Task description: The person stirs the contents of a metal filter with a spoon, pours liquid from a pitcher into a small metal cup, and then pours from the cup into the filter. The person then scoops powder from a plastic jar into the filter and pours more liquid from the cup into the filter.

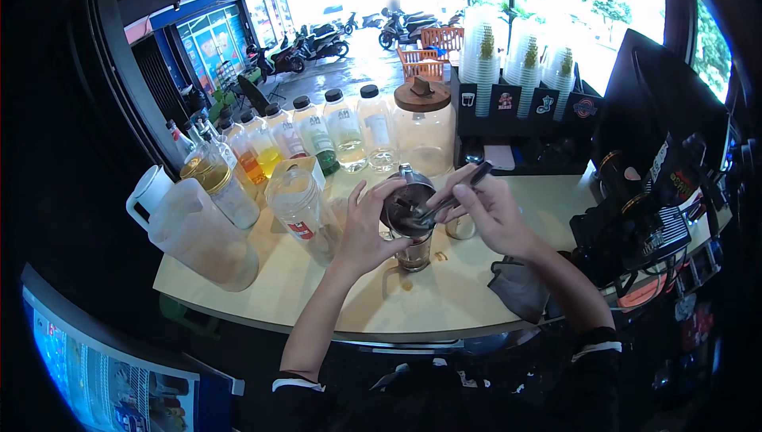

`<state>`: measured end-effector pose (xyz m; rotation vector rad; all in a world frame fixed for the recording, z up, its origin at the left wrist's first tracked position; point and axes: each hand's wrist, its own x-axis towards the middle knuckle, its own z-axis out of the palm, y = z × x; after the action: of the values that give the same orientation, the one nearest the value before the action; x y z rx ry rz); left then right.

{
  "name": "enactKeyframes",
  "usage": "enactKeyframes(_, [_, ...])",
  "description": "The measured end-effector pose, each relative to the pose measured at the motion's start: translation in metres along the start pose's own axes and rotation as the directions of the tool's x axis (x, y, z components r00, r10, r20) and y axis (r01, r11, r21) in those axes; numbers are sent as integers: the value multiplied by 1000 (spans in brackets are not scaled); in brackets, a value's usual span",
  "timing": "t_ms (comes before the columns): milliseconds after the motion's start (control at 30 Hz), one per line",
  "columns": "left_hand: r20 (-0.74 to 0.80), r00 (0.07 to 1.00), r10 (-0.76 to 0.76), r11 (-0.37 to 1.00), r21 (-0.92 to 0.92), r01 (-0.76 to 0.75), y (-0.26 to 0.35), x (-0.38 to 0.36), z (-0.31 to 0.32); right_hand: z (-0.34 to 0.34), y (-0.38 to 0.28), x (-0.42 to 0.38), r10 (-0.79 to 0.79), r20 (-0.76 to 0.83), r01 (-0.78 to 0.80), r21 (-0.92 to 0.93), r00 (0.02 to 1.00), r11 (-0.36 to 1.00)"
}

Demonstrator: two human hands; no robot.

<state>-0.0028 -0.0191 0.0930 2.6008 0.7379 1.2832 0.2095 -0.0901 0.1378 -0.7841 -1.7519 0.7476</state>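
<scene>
My left hand wraps round the left side of a small metal cup, which is tilted above a clear glass on the counter. Dark contents show inside the cup. In my right hand is a metal spoon with a dark handle end, its lower end at the cup's mouth. A clear jar with a red label stands left of my left hand. Whether anything is flowing into the glass is too small to tell.
Bottles with black caps line the counter's back left, beside a wood-lidded jar. Pitchers stand at the left. Stacked plastic cups rise at the back right. A grey cloth and a black machine are at the right.
</scene>
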Motion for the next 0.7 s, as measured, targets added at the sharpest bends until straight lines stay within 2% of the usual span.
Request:
enactKeyframes(67, [1, 1000, -28, 1000, -6, 28, -3, 0, 0, -3, -5, -4, -7, -115, 31, 205, 993, 978])
enactKeyframes(133, [2, 999, -53, 999, -12, 53, -5, 1, -1, -11, -13, -9, -10, -138, 40, 220, 990, 975])
enactKeyframes(200, [7, 992, -127, 991, -40, 127, -7, 2, -2, -19, -15, -15, -75, -230, 125, 211, 970, 969])
enactKeyframes(233, [8, 992, -128, 991, -40, 128, -8, 2, -2, -23, -18, -19, -57, -268, 124, 239, 962, 963])
enactKeyframes(400, [-7, 983, -185, 981, -58, 184, -14, 6, -2, -39, -20, -39, -99, -317, 189, 265, 943, 946])
enactKeyframes(467, [11, 974, -225, 968, -114, 225, -14, 7, -2, -40, -8, -47, -126, -231, 154, 105, 965, 983])
enactKeyframes(500, [27, 964, -264, 950, -166, 265, -14, 8, -2, -36, -5, -51, -43, -248, 90, 182, 968, 979])
enactKeyframes(533, [28, 963, -267, 949, -166, 267, -15, 9, -2, -35, 0, -56, -41, -247, 88, 184, 968, 979])
enactKeyframes(600, [5, 967, -254, 939, -238, 248, -16, 9, 0, -37, 18, -66, -28, -118, 15, -108, 993, 994])
enactKeyframes(700, [6, 962, -272, 940, -211, 267, -12, 10, 0, -30, 42, -78, -23, -77, 3, -242, 997, 970])
